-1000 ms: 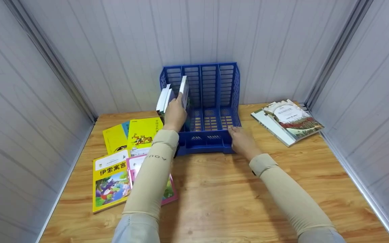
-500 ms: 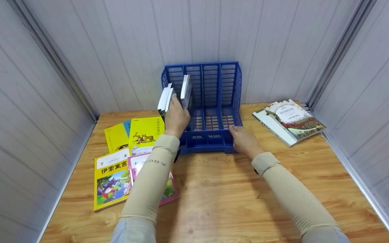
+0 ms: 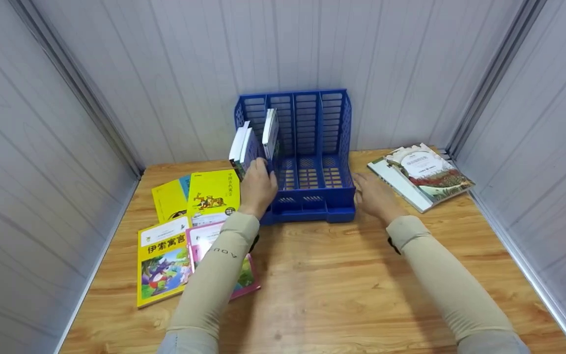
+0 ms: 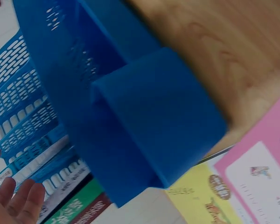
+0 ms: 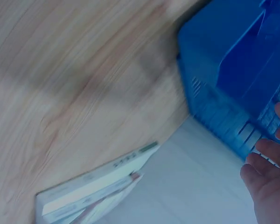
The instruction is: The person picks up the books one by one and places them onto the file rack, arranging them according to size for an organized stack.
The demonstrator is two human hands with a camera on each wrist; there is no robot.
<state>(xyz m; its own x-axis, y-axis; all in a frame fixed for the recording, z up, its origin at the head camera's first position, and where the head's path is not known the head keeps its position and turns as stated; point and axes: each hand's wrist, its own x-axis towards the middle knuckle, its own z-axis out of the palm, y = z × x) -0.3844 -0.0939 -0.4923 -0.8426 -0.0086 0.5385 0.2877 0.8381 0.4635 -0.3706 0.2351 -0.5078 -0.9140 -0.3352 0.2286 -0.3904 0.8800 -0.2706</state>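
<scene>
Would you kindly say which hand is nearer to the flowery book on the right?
Right: the right hand is beside the blue rack, left of the flowery book; the left hand is farther, at the rack's left end.

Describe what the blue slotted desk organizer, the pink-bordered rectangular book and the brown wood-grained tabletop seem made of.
Blue slotted desk organizer: likely moulded plastic, smooth; uniform colour and regular cut-outs suggest it.
Pink-bordered rectangular book: probably paper, glossy cover; white glare shows in the head view.
Brown wood-grained tabletop: wood or printed laminate, slightly shiny; grain shows, but cannot settle which.
</scene>
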